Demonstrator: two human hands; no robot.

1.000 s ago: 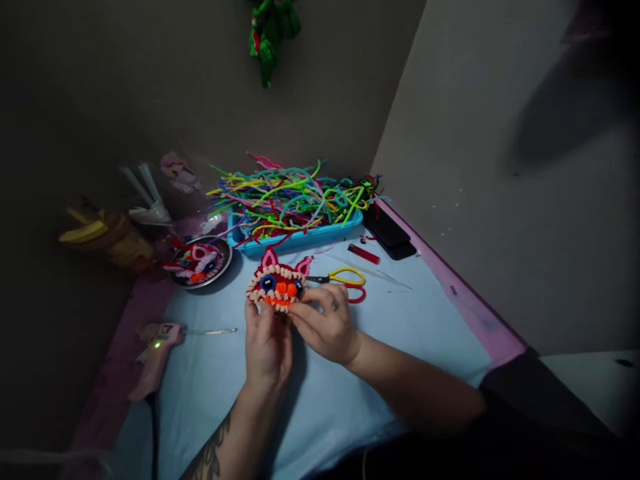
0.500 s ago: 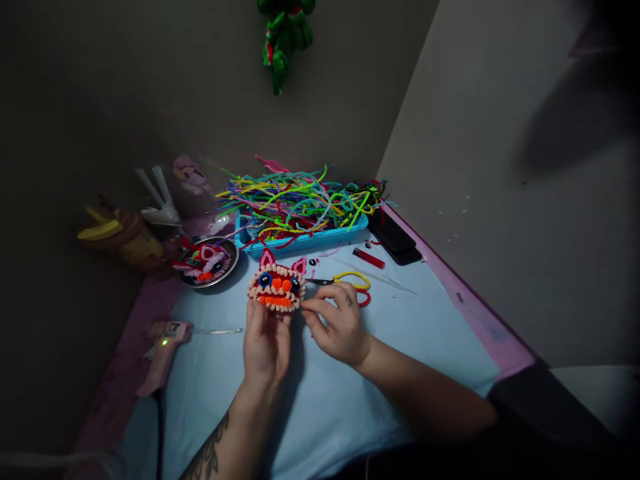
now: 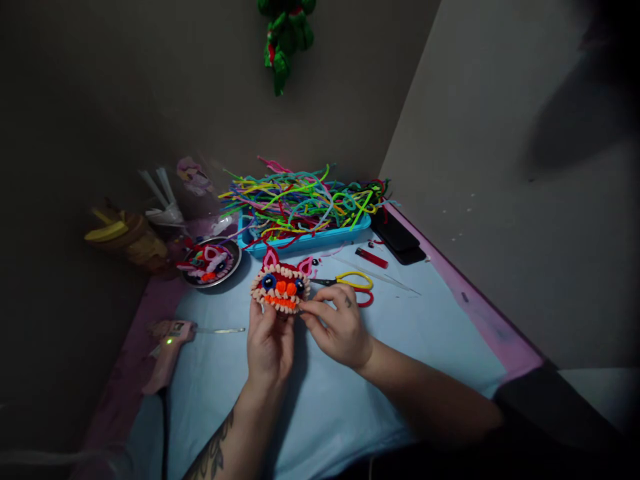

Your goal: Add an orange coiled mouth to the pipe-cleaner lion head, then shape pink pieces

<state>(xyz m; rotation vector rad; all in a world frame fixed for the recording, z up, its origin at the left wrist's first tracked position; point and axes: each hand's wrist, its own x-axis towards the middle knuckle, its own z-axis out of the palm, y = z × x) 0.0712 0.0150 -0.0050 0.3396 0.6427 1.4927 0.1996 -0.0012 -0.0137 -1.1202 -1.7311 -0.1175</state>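
An animal head made of pipe cleaners (image 3: 281, 288), red with pale trim, blue-ringed eyes, an orange nose and mouth and pink ears, is held up above the table. My left hand (image 3: 270, 343) grips it from below, thumb in front. The fingertips of my right hand (image 3: 343, 327) are pinched together at its lower right edge, on the pale trim; whether a loose bit lies between them is too small to see. Just behind my right hand lie scissors (image 3: 356, 280) with one yellow and one red handle.
A blue tray (image 3: 320, 238) heaped with colourful pipe cleaners stands at the back. Left of it, a round dish (image 3: 235, 270) holds a similar head. A pink glue gun (image 3: 167, 360), lit green, lies at left. A red lighter (image 3: 371, 258) and a black phone (image 3: 397, 237) lie right.
The head has tilted slightly, its right side lower, while both hands keep their hold. The whole view has shifted a little.
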